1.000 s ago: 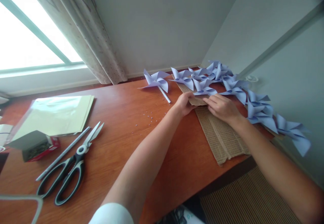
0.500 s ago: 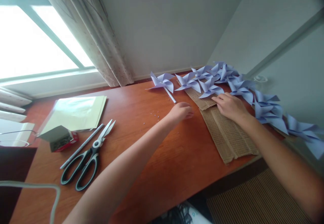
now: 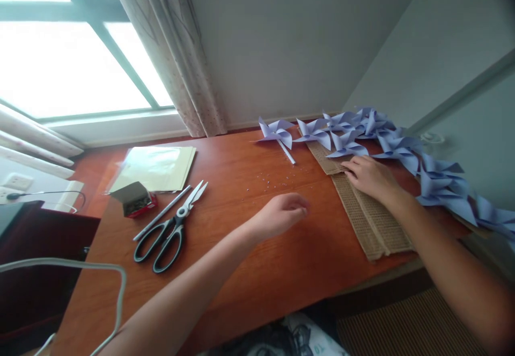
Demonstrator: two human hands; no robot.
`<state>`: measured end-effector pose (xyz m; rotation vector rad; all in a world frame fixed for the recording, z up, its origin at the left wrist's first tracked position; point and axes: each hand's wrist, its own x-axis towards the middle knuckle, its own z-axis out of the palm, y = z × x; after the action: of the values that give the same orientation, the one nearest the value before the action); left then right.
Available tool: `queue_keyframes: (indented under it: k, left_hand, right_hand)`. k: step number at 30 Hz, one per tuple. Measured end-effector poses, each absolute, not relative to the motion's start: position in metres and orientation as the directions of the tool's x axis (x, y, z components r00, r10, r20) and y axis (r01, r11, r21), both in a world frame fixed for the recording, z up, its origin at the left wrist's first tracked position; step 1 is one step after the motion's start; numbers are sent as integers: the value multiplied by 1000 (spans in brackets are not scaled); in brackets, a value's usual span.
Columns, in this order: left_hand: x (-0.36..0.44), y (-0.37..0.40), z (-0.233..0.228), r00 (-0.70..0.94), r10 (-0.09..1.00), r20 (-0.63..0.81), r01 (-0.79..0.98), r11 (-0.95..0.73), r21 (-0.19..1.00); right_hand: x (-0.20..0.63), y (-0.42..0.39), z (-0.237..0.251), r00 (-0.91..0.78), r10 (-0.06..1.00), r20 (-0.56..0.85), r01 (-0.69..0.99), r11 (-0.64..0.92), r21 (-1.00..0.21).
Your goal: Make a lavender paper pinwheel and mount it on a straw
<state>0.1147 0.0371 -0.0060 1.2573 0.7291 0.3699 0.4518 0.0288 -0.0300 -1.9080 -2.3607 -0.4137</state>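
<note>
Over the wooden table, my left hand hovers with loosely bent fingers; a gap shows between thumb and forefinger, and nothing is visible in it. My right hand lies on a piece of brown corrugated cardboard, its thumb and fingertips closed at the overlapping upper edge. Part of that edge is hidden under the hand. Just beyond the fingers sits a pale lilac paper pinwheel. Another pinwheel, with a white stick, lies farther left. Small crumbs are scattered beyond my left hand.
Black-handled scissors lie at left beside a pale rod. Behind them are an open red box of small pieces and pale yellow sheets. Several more pinwheels line the right side. A white cable crosses the near left corner.
My left hand has drawn back toward me, away from the pinwheel stick. My right hand stays at the cardboard's upper edge. The camera view has shifted slightly left.
</note>
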Motion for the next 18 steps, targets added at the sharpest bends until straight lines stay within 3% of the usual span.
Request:
queue_keyframes:
  k: [3,5,8,11,14,18]
  left_hand:
    - [96,31,-3,691,676,-255,125,236,964]
    - [86,28,0,657,724,-209,116,177,977]
    - [76,27,1,579,804,-138,100,98,990]
    - [67,27,-1,492,869,-43,51,21,998]
    - [56,27,-7,414,909,46,42,-70,997]
    - [40,25,-17,304,949,88,94,-121,988]
  right_hand:
    - [427,25,-19,-191,944,270,981,177,73]
    - [395,22,-10,-154,941,302,981,182,-68]
    - [326,17,-1,-60,942,331,841,226,-492]
    - [250,13,0,47,956,290,489,232,-841]
    - [189,13,-6,88,966,243,188,223,-956]
    - [147,15,-20,68,993,95,-70,100,-993]
